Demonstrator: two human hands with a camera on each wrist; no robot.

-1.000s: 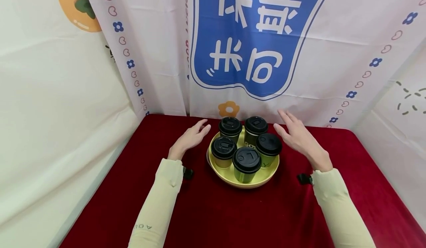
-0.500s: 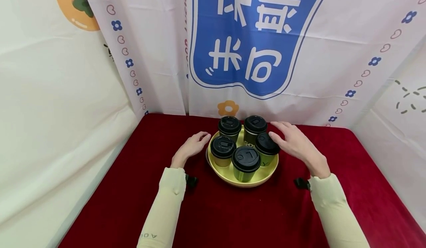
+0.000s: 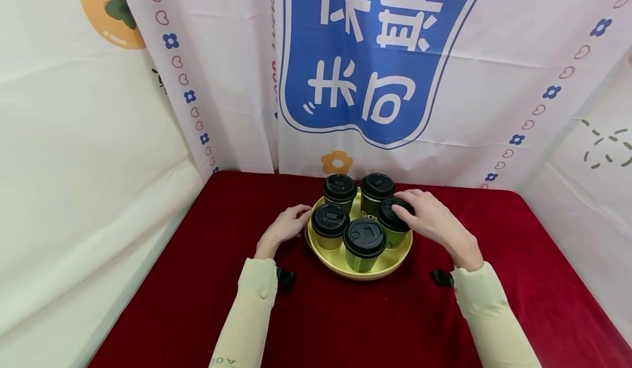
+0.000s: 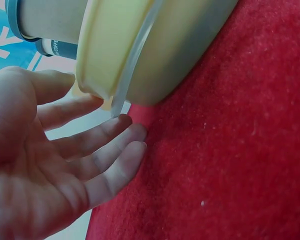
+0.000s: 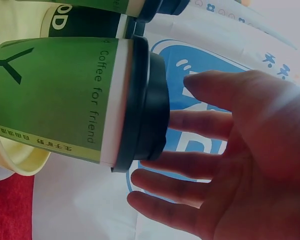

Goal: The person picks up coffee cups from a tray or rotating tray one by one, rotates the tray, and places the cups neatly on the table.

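Observation:
A round yellow tray [image 3: 340,268] holds several paper coffee cups with black lids, all upright. My left hand [image 3: 285,226] is at the tray's left side, fingers loosely bent. In the left wrist view its fingertips [image 4: 122,121] lie at the tray's rim [image 4: 107,50]; whether they press on it I cannot tell. My right hand [image 3: 436,220] hovers over the green cup [image 3: 395,239] on the tray's right. The right wrist view shows spread fingers [image 5: 175,185] around the black lid [image 5: 152,107] of that cup, with the thumb apart from it.
Beside the green cup stand a front green cup [image 3: 361,262], a tan cup [image 3: 329,242] and two dark cups at the back, one of them a dark cup [image 3: 370,206] with white letters. Red cloth [image 3: 345,324] covers the table. A printed curtain [image 3: 237,83] hangs behind.
Both hands have come down and closer to the tray. The right hand has moved left over the green cup's lid; the left hand has reached the tray's left rim. The cups stay put.

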